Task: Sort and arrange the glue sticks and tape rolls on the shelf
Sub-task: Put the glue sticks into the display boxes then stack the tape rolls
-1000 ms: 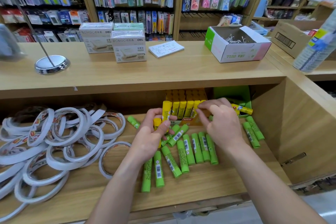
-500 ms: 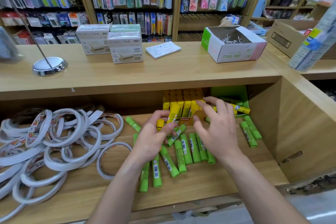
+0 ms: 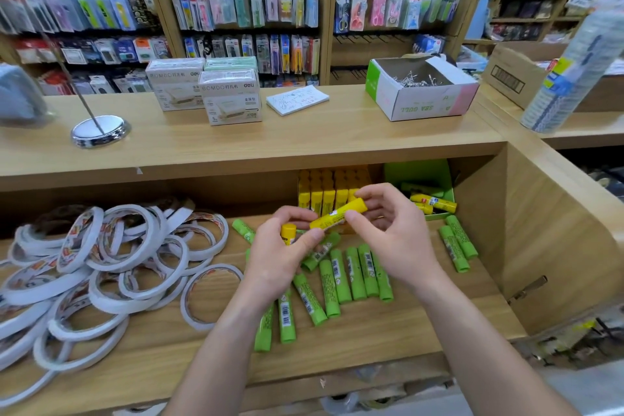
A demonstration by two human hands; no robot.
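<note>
- Loose green glue sticks point(image 3: 341, 277) lie flat near the front edge of the shelf point(image 3: 371, 331), mostly side by side, long axes running front to back. Both forearms pass above them.
- Tape rolls point(image 3: 111, 257) lie in an overlapping heap to the left, apart from the sticks.
- The left hand point(image 3: 277, 263) has its fingers curled round a short yellow glue stick point(image 3: 288, 234). Its thumb appears to touch the lower end of a long yellow glue stick point(image 3: 337, 215).
- The right hand point(image 3: 395, 236) pinches the upper end of the long stick between thumb and index finger; the other fingers are loosely spread.
- The long stick is held above the shelf, its axis running lower left to upper right, pointing toward the yellow box point(image 3: 324, 192) just behind. The right hand is nearer the box. The stick probably needs turning to match the standing row.
- The green box point(image 3: 418, 172) beside it holds a few yellow sticks.
- The counter top point(image 3: 337, 142) overhangs both boxes and restricts entry from above.
</note>
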